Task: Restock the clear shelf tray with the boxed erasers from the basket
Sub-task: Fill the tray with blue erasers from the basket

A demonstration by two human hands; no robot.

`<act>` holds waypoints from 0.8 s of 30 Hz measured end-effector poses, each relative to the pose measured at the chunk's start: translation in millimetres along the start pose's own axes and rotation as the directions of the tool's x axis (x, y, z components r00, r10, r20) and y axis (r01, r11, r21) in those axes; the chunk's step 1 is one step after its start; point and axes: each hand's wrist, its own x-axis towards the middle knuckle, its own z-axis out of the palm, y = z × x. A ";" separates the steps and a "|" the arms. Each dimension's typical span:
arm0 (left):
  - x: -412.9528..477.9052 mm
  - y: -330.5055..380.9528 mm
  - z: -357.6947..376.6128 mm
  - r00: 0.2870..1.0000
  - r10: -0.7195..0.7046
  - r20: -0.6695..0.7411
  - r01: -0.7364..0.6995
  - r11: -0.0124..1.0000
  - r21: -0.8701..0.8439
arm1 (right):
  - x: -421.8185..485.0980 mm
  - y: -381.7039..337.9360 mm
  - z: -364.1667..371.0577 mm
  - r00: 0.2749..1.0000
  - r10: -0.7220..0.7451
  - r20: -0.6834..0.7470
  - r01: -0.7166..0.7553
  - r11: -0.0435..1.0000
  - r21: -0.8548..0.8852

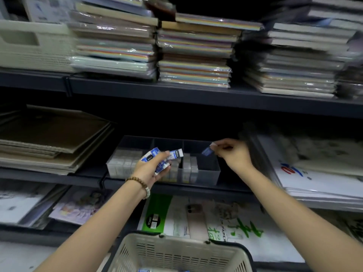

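Observation:
A clear divided tray (209, 178) sits on the middle shelf, with rows of boxed erasers (125, 162) standing in its left and middle sections. My left hand (151, 168) grips a bunch of several blue-and-white eraser boxes (164, 156) in front of the tray. Over the tray's right section, my right hand (231, 152) pinches one blue eraser box (208, 151). The beige basket (176, 254) is at the bottom centre, below my arms, with a box or two showing at its bottom edge.
Flat cardboard sheets (51, 138) lie left of the tray and paper packs (322, 173) to its right. The shelf above holds stacks of wrapped paper pads (194, 55) and a cream crate (33, 44). Paper packs (196, 216) fill the lower shelf.

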 end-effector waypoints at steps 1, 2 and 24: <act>2.8 0.5 -0.3 1.000 0.002 0.005 -0.003 1.000 0.004 | 3.6 4.7 3.6 1.000 -0.001 0.016 0.001 0.999 -0.033; 4.9 0.9 -1.1 1.000 0.005 0.006 -0.005 1.000 0.007 | 5.9 8.8 7.4 1.000 0.001 0.027 0.000 0.999 -0.053; 11.1 -2.5 -2.8 1.000 -0.016 -0.006 0.016 0.999 -0.029 | 30.6 0.5 16.9 0.969 -0.022 0.247 0.087 0.964 -0.253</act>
